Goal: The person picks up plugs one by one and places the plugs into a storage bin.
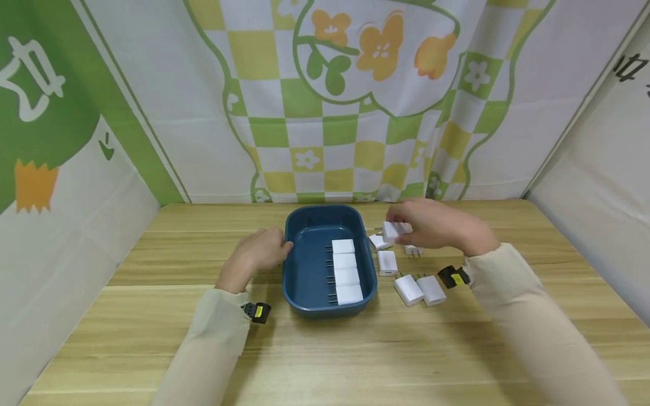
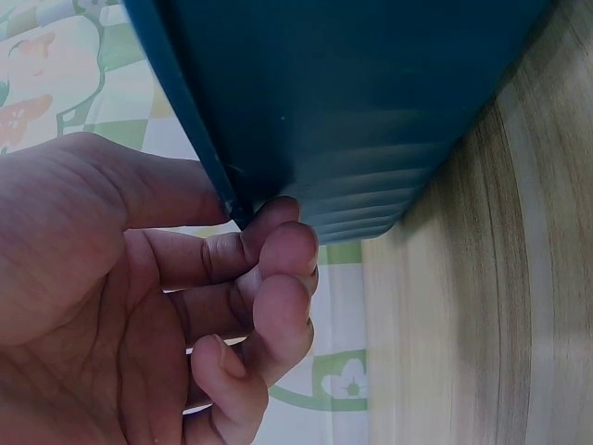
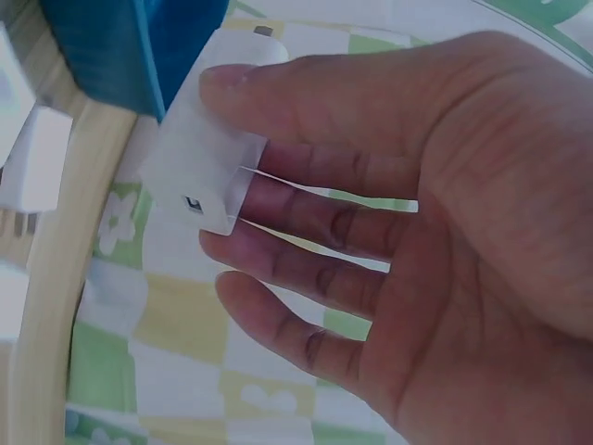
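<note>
Pale sleeves [image 1: 528, 316] nearest. Left hand [image 1: 258, 251] pinches left rim of blue tub [image 1: 325, 313]. Right hand [image 1: 437, 223] holds a white charger [image 1: 393, 232] between thumb and fingers, right of tub, above loose chargers [image 1: 387, 264]. Carried low, it could snag the rim; tugging could skew the row [image 1: 347, 276] inside.

Four white chargers [image 1: 347, 275] in bin [image 1: 304, 256]

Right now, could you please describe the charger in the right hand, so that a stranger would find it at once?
On the wooden table, find the blue box. Just to its right, white chargers lie scattered near the right hand. The wanted charger is pinched in that hand; its neighbours look alike, but no hand holds them.
</note>
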Available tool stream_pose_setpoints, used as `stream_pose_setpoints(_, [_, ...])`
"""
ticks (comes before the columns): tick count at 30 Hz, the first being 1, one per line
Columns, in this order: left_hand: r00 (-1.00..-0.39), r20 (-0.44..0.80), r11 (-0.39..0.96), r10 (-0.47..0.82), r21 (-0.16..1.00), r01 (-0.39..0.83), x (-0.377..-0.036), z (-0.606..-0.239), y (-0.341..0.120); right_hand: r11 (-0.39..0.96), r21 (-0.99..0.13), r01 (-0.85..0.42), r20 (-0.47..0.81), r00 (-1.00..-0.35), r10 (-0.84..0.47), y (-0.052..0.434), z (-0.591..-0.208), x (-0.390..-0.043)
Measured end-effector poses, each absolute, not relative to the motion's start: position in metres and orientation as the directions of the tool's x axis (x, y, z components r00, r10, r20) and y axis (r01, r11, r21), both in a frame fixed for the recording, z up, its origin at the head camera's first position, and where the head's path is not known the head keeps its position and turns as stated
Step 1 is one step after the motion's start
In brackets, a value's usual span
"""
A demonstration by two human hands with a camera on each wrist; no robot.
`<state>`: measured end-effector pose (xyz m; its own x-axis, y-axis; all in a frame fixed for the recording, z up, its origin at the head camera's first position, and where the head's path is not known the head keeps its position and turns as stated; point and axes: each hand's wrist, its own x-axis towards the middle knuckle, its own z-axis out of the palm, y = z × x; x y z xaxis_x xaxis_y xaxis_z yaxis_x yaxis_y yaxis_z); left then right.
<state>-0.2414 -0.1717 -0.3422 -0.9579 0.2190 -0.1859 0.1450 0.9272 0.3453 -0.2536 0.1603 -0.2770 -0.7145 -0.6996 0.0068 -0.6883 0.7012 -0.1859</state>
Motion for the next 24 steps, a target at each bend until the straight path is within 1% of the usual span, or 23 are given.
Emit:
stream_pose_setpoints(16, [-0.958,-0.175,0.930,0.226,0.330,0.159,-0.242,-0.342,-0.172,0.708,-0.134,-0.694,-0.094,-0.702,-0.706,0.094,-0.286,-0.288])
stream_pose_setpoints(19, [-0.958,-0.174,0.930,0.226,0.330,0.160,-0.242,-0.342,-0.172,0.718,-0.121,-0.685,-0.112,-0.710,-0.696,0.084,-0.290,-0.293])
stream_pose_setpoints(24, [-0.961,-0.163,0.935,0.224,0.314,0.165,-0.243,-0.342,-0.172,0.704,-0.104,-0.703,-0.101,-0.696,-0.711,0.071,-0.296,-0.301])
